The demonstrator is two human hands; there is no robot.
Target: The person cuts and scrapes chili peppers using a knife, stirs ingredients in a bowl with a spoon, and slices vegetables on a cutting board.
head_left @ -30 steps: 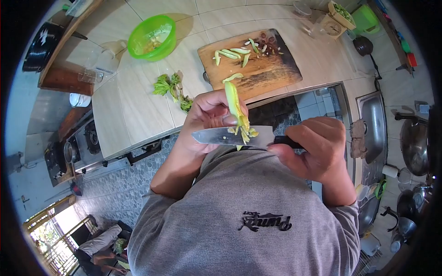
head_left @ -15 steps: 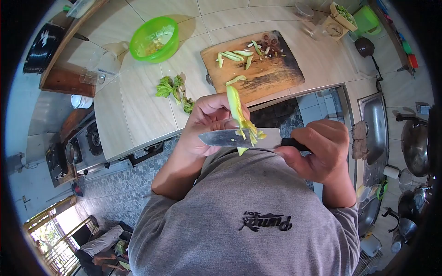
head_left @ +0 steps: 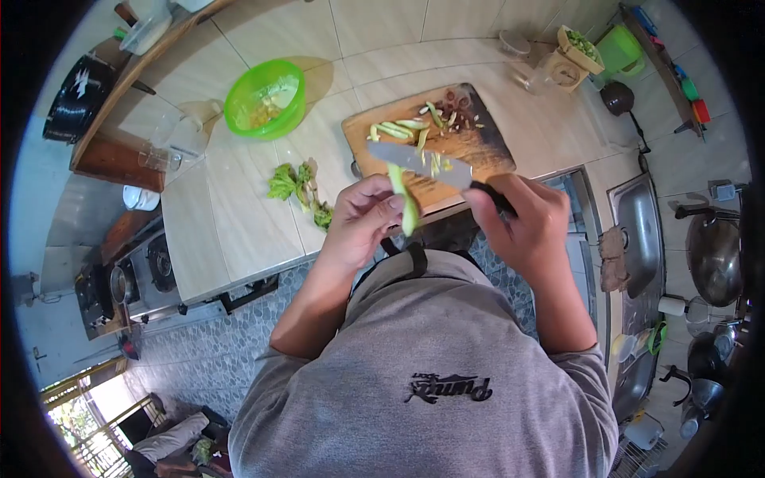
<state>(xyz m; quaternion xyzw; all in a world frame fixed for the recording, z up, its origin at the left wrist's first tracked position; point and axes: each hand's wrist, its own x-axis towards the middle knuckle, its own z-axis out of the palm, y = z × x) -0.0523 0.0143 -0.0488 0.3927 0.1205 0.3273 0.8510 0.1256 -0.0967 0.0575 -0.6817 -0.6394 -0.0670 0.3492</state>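
Observation:
My left hand (head_left: pixel 362 219) pinches a long pale green vegetable piece (head_left: pixel 409 213) between thumb and fingers, near the counter's front edge. My right hand (head_left: pixel 526 223) is wrapped round the black handle of a kitchen knife (head_left: pixel 398 155). Its blade points left above the cutting board (head_left: pixel 486 151), with yellowish scraps clinging to it. The blade passes over the upper end of the vegetable piece; whether they touch I cannot tell. Several cut green strips (head_left: pixel 394 130) lie on the board, beside dark brown bits (head_left: pixel 458 102) at its far right corner.
Left of the board, a bright green bowl (head_left: pixel 287 107) holds pale yellow pieces. Leafy greens (head_left: pixel 283 183) lie on the tiled counter. A kitchen scale (head_left: pixel 564 73) carrying chopped greens stands at the back right. A sink (head_left: pixel 641 227) is at the right, a gas stove (head_left: pixel 159 263) at the left.
Both hands have moved away from my body, toward the board. The knife has risen off the vegetable piece, and the yellow pith that hung from the piece is now scraps on the blade.

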